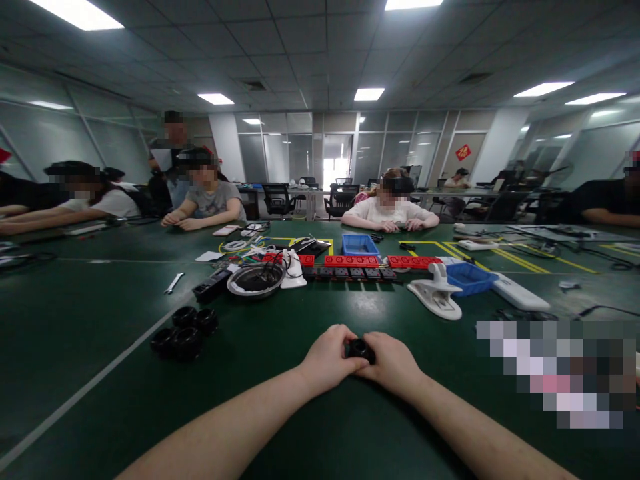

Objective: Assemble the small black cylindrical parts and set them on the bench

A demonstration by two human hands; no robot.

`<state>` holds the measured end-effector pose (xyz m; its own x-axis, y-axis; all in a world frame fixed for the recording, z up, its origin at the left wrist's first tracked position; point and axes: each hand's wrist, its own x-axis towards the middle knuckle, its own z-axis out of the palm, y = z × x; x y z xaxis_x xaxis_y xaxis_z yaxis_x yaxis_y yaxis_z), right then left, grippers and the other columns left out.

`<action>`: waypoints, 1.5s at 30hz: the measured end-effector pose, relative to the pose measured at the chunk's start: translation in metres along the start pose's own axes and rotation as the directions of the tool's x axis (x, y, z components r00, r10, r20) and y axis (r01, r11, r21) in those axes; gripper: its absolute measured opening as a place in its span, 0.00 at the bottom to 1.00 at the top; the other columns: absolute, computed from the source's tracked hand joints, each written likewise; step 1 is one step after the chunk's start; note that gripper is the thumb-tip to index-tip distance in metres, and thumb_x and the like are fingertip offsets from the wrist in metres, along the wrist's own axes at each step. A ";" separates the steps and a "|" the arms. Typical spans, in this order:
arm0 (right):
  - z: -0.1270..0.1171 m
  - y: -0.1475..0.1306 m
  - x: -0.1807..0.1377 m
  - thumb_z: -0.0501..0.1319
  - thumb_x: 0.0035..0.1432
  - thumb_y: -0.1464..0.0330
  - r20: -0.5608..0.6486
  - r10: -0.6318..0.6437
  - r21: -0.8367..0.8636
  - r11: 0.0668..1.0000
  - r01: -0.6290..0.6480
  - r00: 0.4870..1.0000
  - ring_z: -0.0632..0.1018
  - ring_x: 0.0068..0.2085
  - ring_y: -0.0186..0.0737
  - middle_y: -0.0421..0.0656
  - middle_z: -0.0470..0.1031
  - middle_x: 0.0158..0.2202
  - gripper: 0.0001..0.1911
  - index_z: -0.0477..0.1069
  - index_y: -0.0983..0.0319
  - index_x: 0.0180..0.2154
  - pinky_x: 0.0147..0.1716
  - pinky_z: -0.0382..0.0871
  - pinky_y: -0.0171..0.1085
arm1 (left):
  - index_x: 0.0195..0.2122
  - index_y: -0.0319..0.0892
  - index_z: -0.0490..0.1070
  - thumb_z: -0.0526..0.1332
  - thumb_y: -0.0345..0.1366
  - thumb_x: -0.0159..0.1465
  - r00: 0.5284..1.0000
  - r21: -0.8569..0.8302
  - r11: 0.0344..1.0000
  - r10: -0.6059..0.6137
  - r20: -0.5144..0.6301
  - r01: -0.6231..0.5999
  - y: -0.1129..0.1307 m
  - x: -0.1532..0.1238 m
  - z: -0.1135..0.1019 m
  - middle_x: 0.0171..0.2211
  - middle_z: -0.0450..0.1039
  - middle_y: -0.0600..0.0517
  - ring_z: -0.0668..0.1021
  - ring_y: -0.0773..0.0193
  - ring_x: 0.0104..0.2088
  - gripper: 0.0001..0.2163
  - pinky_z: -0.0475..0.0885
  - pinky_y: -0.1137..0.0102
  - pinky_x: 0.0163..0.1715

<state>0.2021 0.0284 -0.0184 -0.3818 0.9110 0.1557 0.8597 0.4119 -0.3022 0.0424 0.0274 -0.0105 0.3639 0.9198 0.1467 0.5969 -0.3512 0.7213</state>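
head view. we see the left hand (pixel 327 357) and the right hand (pixel 393 363) brought together at the near edge of a green table (pixel 310 313), both curled into loose fists with the knuckles up. between them they pinch a small black part (pixel 361 348), which sits just above the table surface, with fingertips from each side closed on it; only its top shows, and we cannot tell its full shape. to the left of the hands, well apart, a cluster of black rings (pixel 185 331) lies on the table, the rings touching one another. farther back and left of centre stands a round metal bowl (pixel 256 279); it holds a dark tangle that looks like wire, with a strand running over the rim. a white stand (pixel 293 270) is just beside the bowl on its right. behind these run a row of red blocks (pixel 353 261) and, nearer to us, a row of black blocks (pixel 350 273). a blue bin (pixel 360 245) stands behind the red row, and a second blue bin (pixel 470 277) sits to the right, tilted; we cannot tell what either holds. a white clamp (pixel 436 293) lies just beside the second bin. a small wrench (pixel 173 283) lies alone on the left. other people (pixel 390 207) sit along the far side, their hands resting on the table.
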 end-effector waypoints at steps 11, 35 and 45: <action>-0.018 0.014 0.004 0.61 0.45 0.68 0.225 -0.213 0.557 0.829 0.054 0.951 0.70 0.36 0.39 0.41 0.70 0.35 0.16 0.67 0.64 0.39 0.35 0.62 0.34 | 0.37 0.40 0.66 0.63 0.37 0.49 0.977 -0.114 0.986 0.141 0.161 -0.123 -0.003 0.004 -0.015 0.32 0.63 0.54 0.66 0.70 0.26 0.14 0.61 0.75 0.24; -0.012 0.006 0.000 0.65 0.37 0.58 0.092 -0.115 0.183 0.978 0.097 0.989 0.69 0.35 0.40 0.43 0.68 0.35 0.24 0.65 0.62 0.37 0.32 0.59 0.34 | 0.35 0.41 0.65 0.63 0.37 0.49 0.984 -0.091 0.991 0.113 0.134 -0.101 -0.003 0.003 -0.009 0.31 0.62 0.55 0.66 0.69 0.26 0.13 0.61 0.74 0.26; -0.017 0.019 0.007 0.62 0.43 0.69 0.306 -0.189 0.599 0.800 -0.035 0.933 0.66 0.28 0.33 0.37 0.65 0.26 0.11 0.67 0.65 0.32 0.27 0.59 0.30 | 0.37 0.40 0.66 0.63 0.36 0.49 0.973 -0.178 0.979 0.137 0.183 -0.105 -0.006 0.005 -0.011 0.31 0.62 0.55 0.66 0.69 0.27 0.15 0.62 0.74 0.26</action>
<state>0.2214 0.0421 -0.0075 -0.6221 0.7782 -0.0853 0.4977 0.3091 -0.8104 0.0328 0.0357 -0.0070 0.5672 0.8151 0.1179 0.4190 -0.4088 0.8108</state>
